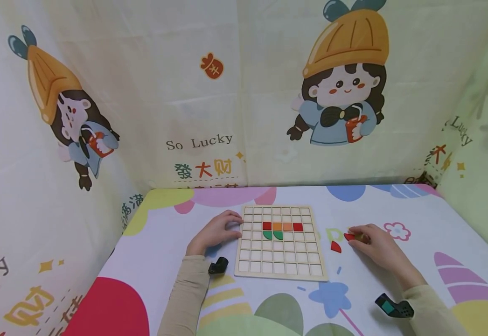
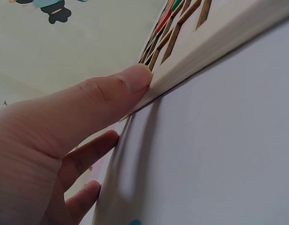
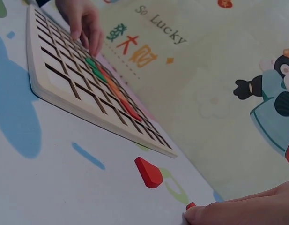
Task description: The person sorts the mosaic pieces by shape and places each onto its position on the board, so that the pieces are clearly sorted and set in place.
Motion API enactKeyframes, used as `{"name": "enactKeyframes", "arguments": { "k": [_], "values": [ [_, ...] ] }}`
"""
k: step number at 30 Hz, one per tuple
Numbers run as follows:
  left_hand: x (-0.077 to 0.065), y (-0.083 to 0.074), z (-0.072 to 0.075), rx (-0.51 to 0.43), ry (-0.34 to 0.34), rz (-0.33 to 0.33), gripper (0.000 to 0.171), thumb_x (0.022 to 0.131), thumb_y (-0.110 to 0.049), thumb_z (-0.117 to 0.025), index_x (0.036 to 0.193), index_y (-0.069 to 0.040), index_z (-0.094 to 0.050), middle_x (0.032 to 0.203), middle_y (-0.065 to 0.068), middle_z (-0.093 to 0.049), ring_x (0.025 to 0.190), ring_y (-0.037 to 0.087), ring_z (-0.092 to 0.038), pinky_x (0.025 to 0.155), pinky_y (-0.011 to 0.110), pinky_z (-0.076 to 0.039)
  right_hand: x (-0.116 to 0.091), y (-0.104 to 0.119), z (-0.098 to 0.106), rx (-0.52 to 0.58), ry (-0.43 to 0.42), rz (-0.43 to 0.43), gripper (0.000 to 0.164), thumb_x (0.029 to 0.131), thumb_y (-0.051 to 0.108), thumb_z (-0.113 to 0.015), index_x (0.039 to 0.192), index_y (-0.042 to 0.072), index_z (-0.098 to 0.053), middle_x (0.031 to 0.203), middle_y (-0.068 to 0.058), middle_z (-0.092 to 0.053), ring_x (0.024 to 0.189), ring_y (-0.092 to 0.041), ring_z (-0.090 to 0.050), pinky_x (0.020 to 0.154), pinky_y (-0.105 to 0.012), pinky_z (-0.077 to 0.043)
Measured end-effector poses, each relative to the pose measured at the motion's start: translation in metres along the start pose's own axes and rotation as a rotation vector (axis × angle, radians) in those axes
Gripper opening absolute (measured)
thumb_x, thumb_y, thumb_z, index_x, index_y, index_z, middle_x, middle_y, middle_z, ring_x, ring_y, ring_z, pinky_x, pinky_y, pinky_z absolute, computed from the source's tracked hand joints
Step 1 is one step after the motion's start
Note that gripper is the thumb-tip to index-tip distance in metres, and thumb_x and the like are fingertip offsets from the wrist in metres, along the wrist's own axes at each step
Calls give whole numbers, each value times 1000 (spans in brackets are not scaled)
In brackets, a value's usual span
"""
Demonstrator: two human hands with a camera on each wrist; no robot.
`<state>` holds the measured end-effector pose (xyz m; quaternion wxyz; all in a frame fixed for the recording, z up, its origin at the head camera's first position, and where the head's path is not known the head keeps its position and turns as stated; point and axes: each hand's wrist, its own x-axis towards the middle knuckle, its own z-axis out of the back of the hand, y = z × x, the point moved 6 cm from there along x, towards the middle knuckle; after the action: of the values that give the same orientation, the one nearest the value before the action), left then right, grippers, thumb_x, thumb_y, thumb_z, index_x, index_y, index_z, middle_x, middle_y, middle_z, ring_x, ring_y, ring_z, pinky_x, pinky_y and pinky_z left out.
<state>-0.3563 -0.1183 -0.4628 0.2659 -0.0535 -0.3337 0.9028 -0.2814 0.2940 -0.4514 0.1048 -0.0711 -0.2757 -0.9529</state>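
Observation:
A wooden grid board (image 1: 281,277) lies flat on the table. One row of its cells holds a red square tile (image 1: 267,226), two orange tiles (image 1: 287,227) and another red square tile (image 1: 297,227). Two green quarter-circle tiles (image 1: 278,235) sit in the row nearer me. My left hand (image 1: 217,232) rests at the board's left edge, its thumb (image 2: 135,79) against the rim and the fingers loosely extended. To the right of the board, my right hand (image 1: 376,245) pinches a red quarter-circle tile (image 1: 348,237) at its fingertips. Most of that tile is hidden in the right wrist view.
A loose red quarter-circle tile (image 1: 336,247) lies between the board and my right hand. The patterned tablecloth (image 1: 177,224) reaches back to a printed curtain (image 1: 265,116), which also hangs on both sides. Each wrist carries a black device (image 1: 394,306).

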Motion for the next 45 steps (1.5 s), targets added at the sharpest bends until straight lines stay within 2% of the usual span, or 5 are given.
{"name": "enactKeyframes", "arguments": {
  "k": [6,25,32,39,45],
  "values": [
    [0,-1,0,-3,-3,0,41,84,-21,-79,121,-7,-68,124,-1,-57,121,19,-52,108,38,-39,0,-1,0,-6,6,0,30,83,14,-78,110,3,-71,100,-10,-62,83,-21,-50,65,-28,-45],
    [0,-3,2,5,-3,-4,39,84,-22,-78,120,-8,-68,124,0,-57,120,20,-52,108,39,-40,3,0,-1,-8,1,18,27,83,12,-77,109,5,-72,104,-13,-63,84,-22,-51,68,-32,-47],
    [-1,-4,3,-1,1,-5,39,84,-21,-78,119,-7,-68,124,1,-57,120,20,-52,108,39,-40,3,1,1,37,15,-44,35,87,15,-74,119,2,-67,113,-16,-66,91,-26,-58,79,-43,-52],
    [-1,-5,4,-4,-5,-12,39,84,-21,-78,119,-7,-68,124,1,-57,120,21,-53,107,39,-40,3,6,4,104,13,-73,37,90,15,-71,124,4,-64,120,-19,-64,107,-38,-60,89,-54,-52],
    [-1,-4,3,6,-4,-12,39,84,-22,-78,120,-7,-69,124,1,-58,119,20,-53,108,39,-40,3,10,4,135,16,-108,38,91,21,-71,125,7,-65,122,-17,-63,106,-35,-60,88,-49,-53]
  ]
}}
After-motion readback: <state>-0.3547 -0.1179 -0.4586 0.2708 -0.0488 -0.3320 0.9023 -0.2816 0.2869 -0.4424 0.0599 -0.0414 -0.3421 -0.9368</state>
